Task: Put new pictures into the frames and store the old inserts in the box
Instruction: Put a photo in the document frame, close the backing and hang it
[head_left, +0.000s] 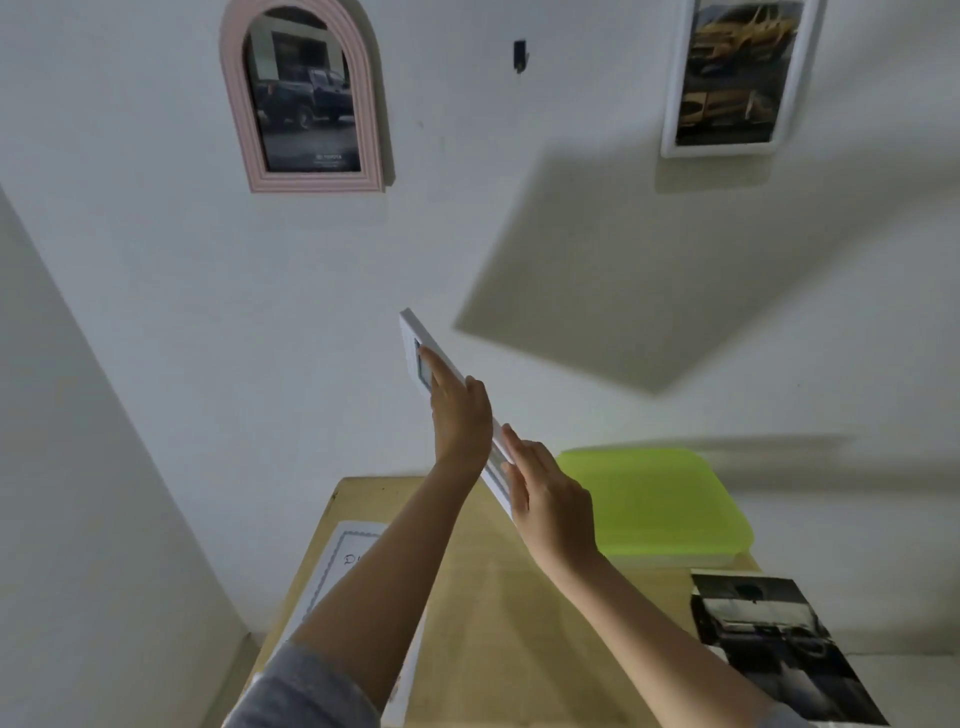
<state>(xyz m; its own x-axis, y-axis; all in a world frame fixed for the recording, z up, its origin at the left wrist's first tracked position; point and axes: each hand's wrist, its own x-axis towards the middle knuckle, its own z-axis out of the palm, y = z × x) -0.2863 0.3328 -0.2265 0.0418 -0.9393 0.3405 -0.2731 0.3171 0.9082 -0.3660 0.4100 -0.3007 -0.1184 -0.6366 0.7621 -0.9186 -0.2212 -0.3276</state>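
A white picture frame (415, 332) is held edge-on in the air between my two hands, above the wooden table (488, 613). My left hand (460, 410) lies along its left face with fingers stretched up and the thumb over its edge. My right hand (545, 493) holds its lower part from the right, fingers straight along the frame. A pink arched frame (304, 98) with a dark truck picture hangs on the wall at upper left. A white rectangular frame (737, 78) with yellow car pictures hangs at upper right. A black hook (519, 54) sits on the wall between them.
A box with a lime green lid (654, 499) stands at the table's back right. A dark car photo (774, 644) lies at the right edge. A white certificate sheet (337, 566) with a blue border lies on the left, partly under my left forearm.
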